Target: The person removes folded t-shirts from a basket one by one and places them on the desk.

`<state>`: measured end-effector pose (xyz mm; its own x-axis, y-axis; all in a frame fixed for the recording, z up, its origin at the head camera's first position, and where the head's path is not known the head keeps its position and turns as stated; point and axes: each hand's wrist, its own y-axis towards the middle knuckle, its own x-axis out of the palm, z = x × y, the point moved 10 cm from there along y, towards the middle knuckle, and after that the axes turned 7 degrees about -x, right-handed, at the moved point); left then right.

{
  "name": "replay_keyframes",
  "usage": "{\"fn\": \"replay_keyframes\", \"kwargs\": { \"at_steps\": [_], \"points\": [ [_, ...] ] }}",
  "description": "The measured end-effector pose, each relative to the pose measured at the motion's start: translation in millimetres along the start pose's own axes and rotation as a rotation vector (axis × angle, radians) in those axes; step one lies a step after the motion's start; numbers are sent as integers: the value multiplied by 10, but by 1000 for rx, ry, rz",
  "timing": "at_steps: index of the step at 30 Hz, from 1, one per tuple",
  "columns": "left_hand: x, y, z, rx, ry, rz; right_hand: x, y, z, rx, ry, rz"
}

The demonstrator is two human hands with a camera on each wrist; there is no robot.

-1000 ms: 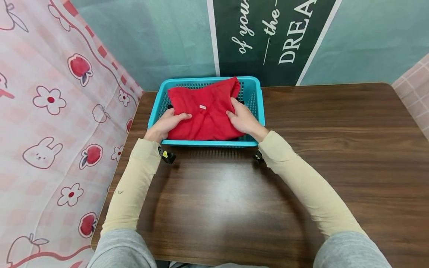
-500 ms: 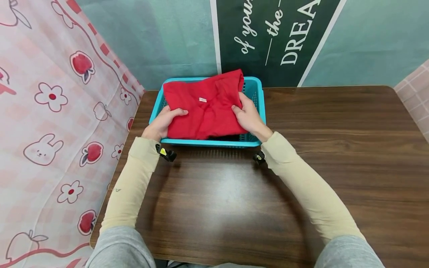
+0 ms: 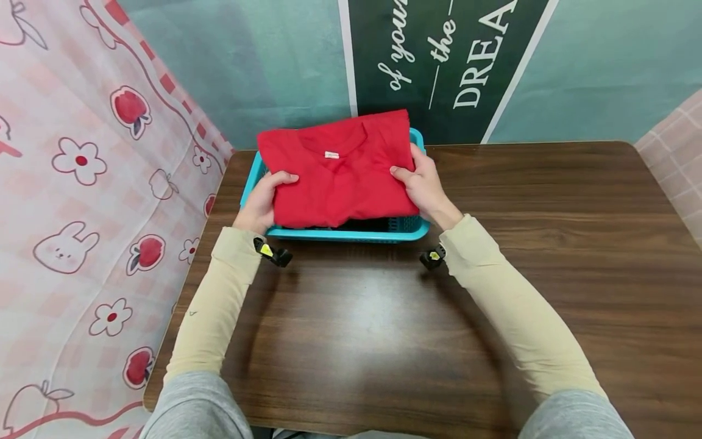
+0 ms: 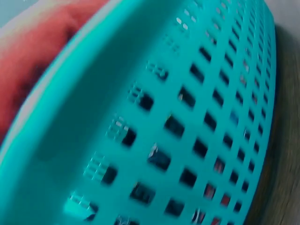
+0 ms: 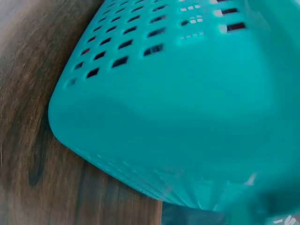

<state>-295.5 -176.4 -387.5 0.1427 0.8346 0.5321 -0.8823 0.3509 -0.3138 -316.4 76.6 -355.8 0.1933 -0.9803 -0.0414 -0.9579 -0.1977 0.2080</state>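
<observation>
A folded red shirt [image 3: 345, 183] with a small white label at its neckline spreads across the top of a turquoise plastic basket [image 3: 351, 234]. At the shirt's left side my left hand [image 3: 262, 200] grips the cloth, thumb on top and fingers underneath. My right hand [image 3: 426, 186] holds the opposite side the same way, thumb over the fabric. Dark contents show below the shirt's near edge. In the left wrist view the red shirt [image 4: 42, 51] appears behind the basket's perforated wall [image 4: 187, 136]. The right wrist view is filled mostly by the basket's rounded corner [image 5: 140, 112], with no hand showing.
The basket stands on a brown wooden table [image 3: 548, 244], near its back edge. Behind rises a green wall covering [image 3: 236, 67] with lettering. A pink patterned curtain [image 3: 82, 244] borders the table's left side.
The shirt has risen from inside the basket and been stretched wider, now covering most of the basket's far rim. My right hand has moved right and slightly away from me, keeping its grip.
</observation>
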Motion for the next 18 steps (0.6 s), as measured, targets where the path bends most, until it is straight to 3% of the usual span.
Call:
{"fn": "replay_keyframes", "kwargs": {
  "at_steps": [7,11,15,18],
  "points": [
    [131,-6,12,30,-81,-35,-172,-87,-30,60,115,21],
    [237,-10,45,50,-142,-96,-262,-124,-58,80,144,11],
    [380,-17,19,12,-224,-202,-354,-160,-75,102,147,-2],
    [456,-12,-37,-33,-234,-234,-413,-188,-81,118,164,-10]
  ]
}}
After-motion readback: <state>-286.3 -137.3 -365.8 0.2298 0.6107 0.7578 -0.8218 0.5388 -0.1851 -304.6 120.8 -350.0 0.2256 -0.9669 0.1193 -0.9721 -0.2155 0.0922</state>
